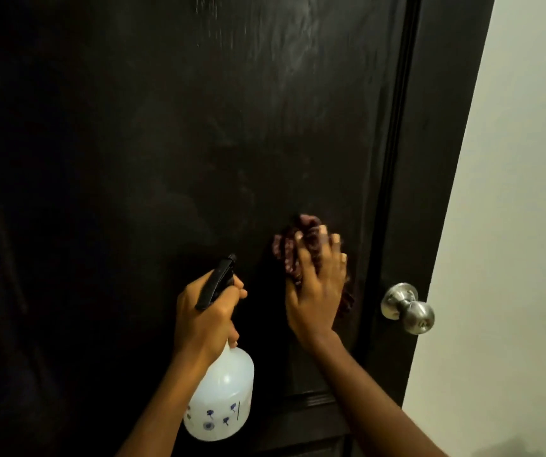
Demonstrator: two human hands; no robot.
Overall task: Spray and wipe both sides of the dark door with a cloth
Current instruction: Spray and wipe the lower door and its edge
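Door [133,159] fills nearly the whole frame: dark, glossy, with pale droplet trails at top centre and a hazy wet smear down the upper right of its panel. Raised moulding edges the panel at right and at lower centre. Pale wall [512,192] takes the right side of the frame.

Bottle [222,400], lower centre: translucent white body with small blue prints, black trigger head angled up toward the door. Left hand [204,321] has its fingers curled round the neck and trigger, and the body hangs below the fist.

Right hand [314,301], just right of it, lies against the door, fingers spread, pressing the cloth [293,249] onto the panel. The cloth is dark maroon, bunched, showing above and beside the fingers.

1 silver knob [410,308] sits at the door's edge, right of that hand, not touching it.
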